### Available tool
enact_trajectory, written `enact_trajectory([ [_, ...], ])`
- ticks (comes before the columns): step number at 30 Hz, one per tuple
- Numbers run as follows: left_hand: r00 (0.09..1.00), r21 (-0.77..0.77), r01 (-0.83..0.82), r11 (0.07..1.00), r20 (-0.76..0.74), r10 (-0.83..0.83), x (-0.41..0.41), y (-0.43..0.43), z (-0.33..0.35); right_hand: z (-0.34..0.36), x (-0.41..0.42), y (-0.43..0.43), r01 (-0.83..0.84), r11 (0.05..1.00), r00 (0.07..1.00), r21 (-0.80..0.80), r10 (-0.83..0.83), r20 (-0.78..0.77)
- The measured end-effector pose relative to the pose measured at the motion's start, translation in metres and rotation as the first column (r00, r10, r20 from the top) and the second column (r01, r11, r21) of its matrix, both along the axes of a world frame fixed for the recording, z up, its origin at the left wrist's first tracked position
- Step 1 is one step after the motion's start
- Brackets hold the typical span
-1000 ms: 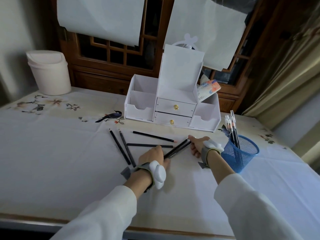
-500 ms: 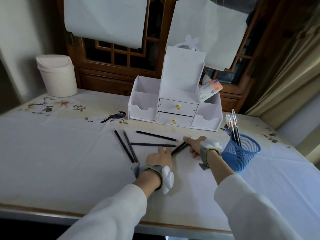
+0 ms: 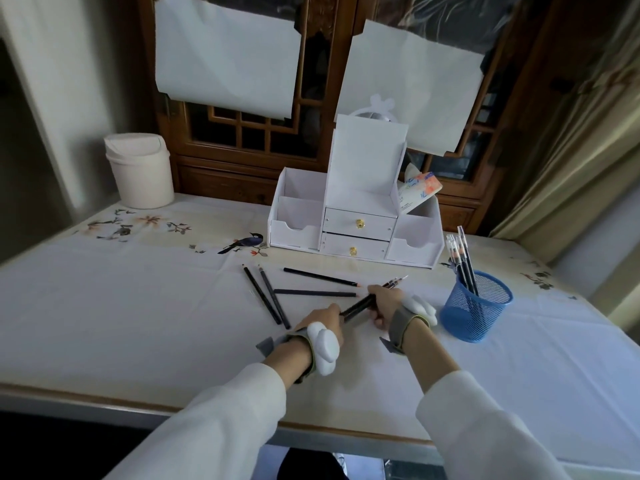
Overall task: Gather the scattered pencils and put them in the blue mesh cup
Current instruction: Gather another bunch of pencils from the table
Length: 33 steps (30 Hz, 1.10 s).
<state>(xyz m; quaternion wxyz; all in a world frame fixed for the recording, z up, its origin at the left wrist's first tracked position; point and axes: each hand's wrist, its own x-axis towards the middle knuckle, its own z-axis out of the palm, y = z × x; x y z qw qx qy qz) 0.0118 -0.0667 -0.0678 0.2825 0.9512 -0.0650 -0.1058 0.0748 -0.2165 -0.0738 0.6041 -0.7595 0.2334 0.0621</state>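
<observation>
The right hand (image 3: 379, 308) is clamped round a bundle of pencils (image 3: 360, 304). The left hand (image 3: 322, 323), flat on the table (image 3: 138, 306) half a second ago, now meets the bundle's near end; I cannot tell its grip. Loose pencils (image 3: 315, 292) lie just beyond both hands. The blue mesh cup (image 3: 476, 313) stands right of the right hand.

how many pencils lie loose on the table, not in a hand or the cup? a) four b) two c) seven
a: four lie loose on the tablecloth, a slanted pair and two flatter ones; the right hand grips a separate bundle, apart from the blue mesh cup.
</observation>
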Motion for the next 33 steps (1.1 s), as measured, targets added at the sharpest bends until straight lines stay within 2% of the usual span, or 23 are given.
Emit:
enact_trajectory([
  [4, 0.995, -0.065, -0.03, 0.997, 0.098, 0.036, -0.004, 0.005, 0.011, 0.005, 0.003, 0.013, 0.033, 0.996, 0.997, 0.087, -0.039, 0.068],
  [6, 0.988, -0.023, -0.08, 0.997, 0.127, 0.082, -0.001, 0.014, 0.021, 0.009, -0.001, 0.018, 0.004, 0.992, 0.997, 0.123, -0.014, 0.079],
  [9, 0.97, 0.076, -0.22, 0.973, 0.122, 0.209, 0.005, 0.033, 0.031, 0.016, -0.012, 0.027, -0.076, 0.992, 0.996, 0.098, 0.072, 0.051],
  [13, 0.925, 0.104, -0.381, 0.919, 0.045, 0.378, 0.011, 0.05, 0.029, 0.017, -0.021, 0.04, -0.136, 0.988, 0.99, 0.075, 0.139, -0.035],
  [16, 0.931, 0.178, -0.361, 0.915, 0.01, 0.365, 0.013, 0.054, 0.024, 0.014, -0.023, 0.043, -0.107, 0.983, 0.99, 0.151, 0.119, -0.075],
  [21, 0.939, 0.272, -0.323, 0.907, -0.028, 0.343, 0.015, 0.057, 0.025, 0.01, -0.021, 0.039, -0.092, 0.963, 0.994, 0.254, 0.102, -0.027],
  [24, 0.935, 0.274, -0.343, 0.899, 0.012, 0.353, 0.018, 0.057, 0.025, 0.007, -0.019, 0.038, -0.103, 0.971, 0.993, 0.214, 0.112, -0.032],
  [29, 0.913, 0.257, -0.394, 0.883, 0.001, 0.407, 0.022, 0.059, 0.023, 0.004, -0.01, 0.043, -0.126, 0.991, 0.99, 0.034, 0.127, -0.058],
  [33, 0.889, 0.158, -0.454, 0.877, 0.023, 0.457, 0.023, 0.058, 0.022, 0.003, -0.011, 0.042, -0.125, 0.991, 0.991, 0.038, 0.127, -0.044],
])
